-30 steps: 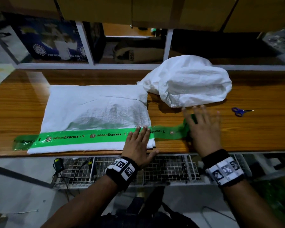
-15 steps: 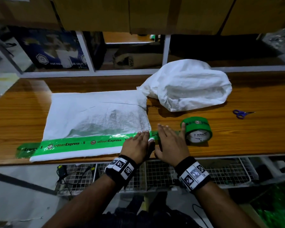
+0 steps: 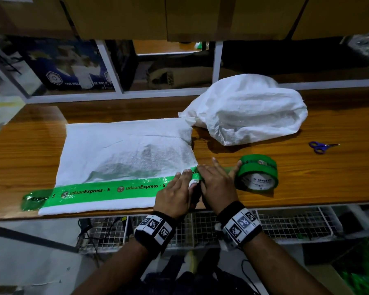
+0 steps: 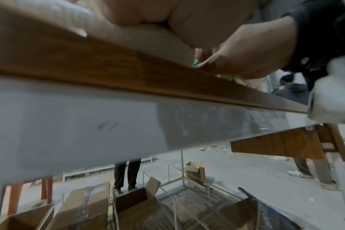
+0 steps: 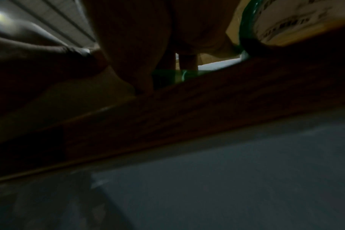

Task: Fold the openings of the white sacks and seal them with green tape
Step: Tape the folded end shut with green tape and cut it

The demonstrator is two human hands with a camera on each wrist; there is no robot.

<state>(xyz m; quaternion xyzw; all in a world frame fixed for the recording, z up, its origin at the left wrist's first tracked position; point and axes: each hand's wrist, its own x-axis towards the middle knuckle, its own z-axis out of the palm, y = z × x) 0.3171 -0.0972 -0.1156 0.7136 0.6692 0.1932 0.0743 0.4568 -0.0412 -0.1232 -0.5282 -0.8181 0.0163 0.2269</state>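
A flat white sack (image 3: 124, 154) lies on the wooden table (image 3: 307, 179) with a strip of green printed tape (image 3: 107, 191) along its folded near edge. My left hand (image 3: 177, 192) lies flat on the tape at the sack's right corner. Beside it, my right hand (image 3: 216, 179) presses flat on the tape stretch that runs to the green tape roll (image 3: 257, 172), and its outer finger touches the roll. A second, crumpled white sack (image 3: 247, 111) sits behind the roll. The right wrist view is dark, showing the roll (image 5: 282, 23) near the fingers.
Blue-handled scissors (image 3: 320, 146) lie at the right of the table. The tape's left end (image 3: 33, 201) overhangs the sack onto the wood. A white frame and shelves with boxes stand behind the table; a wire rack (image 3: 285, 222) hangs under its front edge.
My right hand has let go of the tape roll, left it standing on the table, and slid left along the tape to meet my left hand at the sack's corner.
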